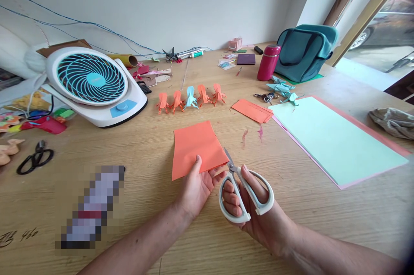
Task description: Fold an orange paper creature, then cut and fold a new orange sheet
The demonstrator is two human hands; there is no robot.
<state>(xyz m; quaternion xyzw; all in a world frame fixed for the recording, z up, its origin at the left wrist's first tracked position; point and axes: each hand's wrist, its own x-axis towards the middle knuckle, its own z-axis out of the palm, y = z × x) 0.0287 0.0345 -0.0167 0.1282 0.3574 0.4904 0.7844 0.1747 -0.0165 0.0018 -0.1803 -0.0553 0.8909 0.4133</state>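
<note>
My left hand (197, 186) holds a folded sheet of orange paper (196, 148), the thumb on top and the fingers beneath it. In my right hand (258, 206) is a pair of scissors (230, 168) with white handles. The blades are partly apart, at the paper's right corner; whether they bite into it I cannot tell. Beyond the sheet stands a row of folded paper figures (190, 97), one light blue among several orange ones. A small stack of orange paper strips (252, 111) lies to the right of the row.
At left stand a white fan (97, 81) and black scissors (36, 158); a blurred-out object (93, 206) lies nearer. Large pale green sheets (339, 137) cover the right side. Behind them are light blue paper figures (281, 87), keys (268, 97), a red flask (269, 63) and a teal bag (304, 53).
</note>
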